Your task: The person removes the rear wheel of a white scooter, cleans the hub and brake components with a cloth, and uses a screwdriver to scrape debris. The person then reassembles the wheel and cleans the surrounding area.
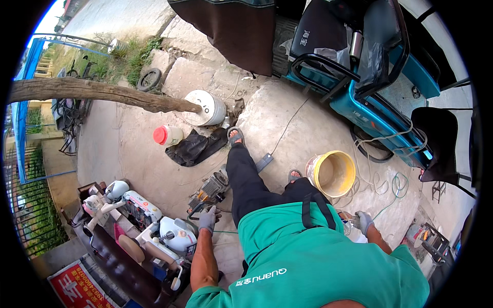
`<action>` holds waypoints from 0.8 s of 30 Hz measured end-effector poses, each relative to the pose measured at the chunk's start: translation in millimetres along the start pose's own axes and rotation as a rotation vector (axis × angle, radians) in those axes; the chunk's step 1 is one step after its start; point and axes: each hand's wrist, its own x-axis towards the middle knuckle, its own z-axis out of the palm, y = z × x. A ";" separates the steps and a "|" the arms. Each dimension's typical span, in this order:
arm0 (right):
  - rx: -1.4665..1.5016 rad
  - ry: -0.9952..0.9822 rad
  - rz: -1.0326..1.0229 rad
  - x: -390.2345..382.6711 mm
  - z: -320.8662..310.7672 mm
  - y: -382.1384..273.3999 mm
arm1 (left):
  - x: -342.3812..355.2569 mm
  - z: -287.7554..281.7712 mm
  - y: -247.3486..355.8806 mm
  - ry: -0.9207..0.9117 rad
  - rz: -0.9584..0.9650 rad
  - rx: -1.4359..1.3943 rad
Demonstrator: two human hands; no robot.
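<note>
My left hand (209,219), in a grey work glove, hangs with its fingers loosely apart and nothing visible in them. Just ahead of it on the ground lies a motor-like machine (209,191) with a finned metal body and a dark frame. To the right of my body, my right hand (365,222), also gloved, has its fingers curled. Beside that hand a white object (355,234) shows in part, its kind hidden by my shirt and arm. What the right fingers hold cannot be made out. A yellow-rimmed bucket (335,173) stands ahead of my right hand.
A wooden post (102,94) rises from a white bucket (206,108). Near it are a red-lidded jar (168,135) and black cloth (196,147). A blue three-wheeler (372,115) stands ahead right, with loose hoses (370,177) below. Scooters (177,233) crowd the left.
</note>
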 end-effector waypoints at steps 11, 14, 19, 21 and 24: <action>0.308 0.072 0.846 -111.2 128.5 105.7 | 429.9 68.4 72.1 -0.157 -0.190 0.623; 0.237 0.140 0.961 -112.0 167.2 67.4 | 511.9 49.9 69.9 -0.069 -0.270 0.641; 0.181 0.279 1.046 -114.7 214.0 30.0 | 648.4 65.9 71.5 0.084 -0.234 0.525; 0.250 0.338 1.030 -129.5 240.1 50.9 | 709.3 122.8 92.7 0.121 -0.152 0.634; 0.094 0.252 1.069 -73.7 214.2 -0.9 | 795.8 -47.2 27.0 0.323 0.235 0.695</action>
